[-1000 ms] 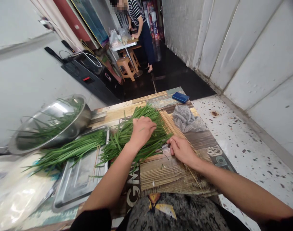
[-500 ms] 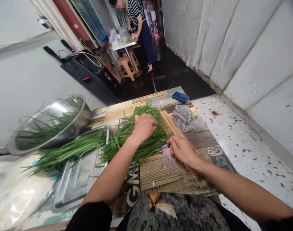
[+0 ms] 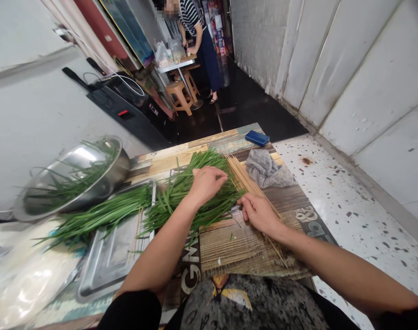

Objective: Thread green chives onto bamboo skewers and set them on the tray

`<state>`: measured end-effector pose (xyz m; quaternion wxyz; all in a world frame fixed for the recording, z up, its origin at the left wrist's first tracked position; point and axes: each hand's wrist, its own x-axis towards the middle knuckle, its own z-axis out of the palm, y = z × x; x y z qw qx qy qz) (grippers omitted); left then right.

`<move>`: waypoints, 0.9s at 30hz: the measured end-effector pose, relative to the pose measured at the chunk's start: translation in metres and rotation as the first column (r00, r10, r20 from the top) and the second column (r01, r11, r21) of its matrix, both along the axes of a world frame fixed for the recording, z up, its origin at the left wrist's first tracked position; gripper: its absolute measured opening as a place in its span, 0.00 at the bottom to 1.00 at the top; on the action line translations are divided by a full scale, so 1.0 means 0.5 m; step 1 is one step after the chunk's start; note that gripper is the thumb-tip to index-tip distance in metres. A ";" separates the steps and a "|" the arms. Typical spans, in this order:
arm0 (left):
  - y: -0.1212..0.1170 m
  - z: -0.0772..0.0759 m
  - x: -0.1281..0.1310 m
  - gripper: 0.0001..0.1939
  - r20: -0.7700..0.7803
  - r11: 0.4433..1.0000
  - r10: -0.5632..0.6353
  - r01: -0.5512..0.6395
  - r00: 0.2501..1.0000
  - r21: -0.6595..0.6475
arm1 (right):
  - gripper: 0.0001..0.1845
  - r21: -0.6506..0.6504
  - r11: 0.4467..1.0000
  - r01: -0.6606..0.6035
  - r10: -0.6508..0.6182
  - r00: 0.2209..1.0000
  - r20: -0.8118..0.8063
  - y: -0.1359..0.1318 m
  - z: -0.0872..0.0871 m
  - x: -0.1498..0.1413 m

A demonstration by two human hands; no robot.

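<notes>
A loose heap of green garlic chives (image 3: 181, 197) lies in front of me on the wood-patterned table (image 3: 229, 247). Above the heap is my left hand (image 3: 208, 184), its fingers bent and drawn together toward the right; whatever they hold is hidden. My right hand (image 3: 258, 211) is closed in a pinch at the chives' right ends, and I cannot make out what is between its fingertips. Thin bamboo skewers (image 3: 245, 176) lie in a bundle just beyond it, partly under the hand and wrist.
Left of the heap, more chives (image 3: 105, 211) lie across a metal tray (image 3: 105, 270). A steel bowl (image 3: 117, 160) with chives stands behind. A grey cloth (image 3: 268, 169) and a blue box (image 3: 257, 138) lie at right. Another person (image 3: 207, 55) works at a far table.
My left hand's fingers have lifted slightly off the heap and straightened toward the right. My right hand has stayed in nearly the same place.
</notes>
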<state>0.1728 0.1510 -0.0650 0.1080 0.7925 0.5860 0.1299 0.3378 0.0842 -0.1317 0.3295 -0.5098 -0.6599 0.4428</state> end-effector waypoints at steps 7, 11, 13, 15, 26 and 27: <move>-0.001 -0.008 0.000 0.09 0.030 1.000 -0.021 0.021 0.999 -0.005 | 0.13 -0.002 1.000 0.001 -0.001 1.000 0.003 0.001 -0.002 -0.001; 0.000 -0.011 -0.001 0.09 0.053 0.999 -0.036 0.036 0.998 0.000 | 0.14 -0.007 1.000 0.010 -0.010 1.000 0.001 0.000 -0.003 -0.001; -0.001 -0.013 -0.001 0.09 0.058 0.999 -0.046 0.046 0.997 0.007 | 0.14 -0.007 1.000 0.013 -0.013 1.000 0.002 -0.001 -0.002 -0.001; -0.002 -0.014 -0.001 0.09 0.060 0.999 -0.048 0.047 0.997 0.019 | 0.14 -0.007 1.000 0.012 -0.012 1.000 0.007 -0.001 -0.001 -0.001; -0.039 -0.007 0.008 0.10 0.046 0.970 -0.238 0.240 0.970 -0.036 | 0.14 0.005 1.000 0.019 -0.019 0.999 0.028 -0.002 0.000 0.001; -0.042 -0.002 0.004 0.10 0.047 0.952 -0.293 0.296 0.955 -0.073 | 0.14 0.009 1.000 0.020 -0.020 0.999 0.030 -0.001 0.000 0.001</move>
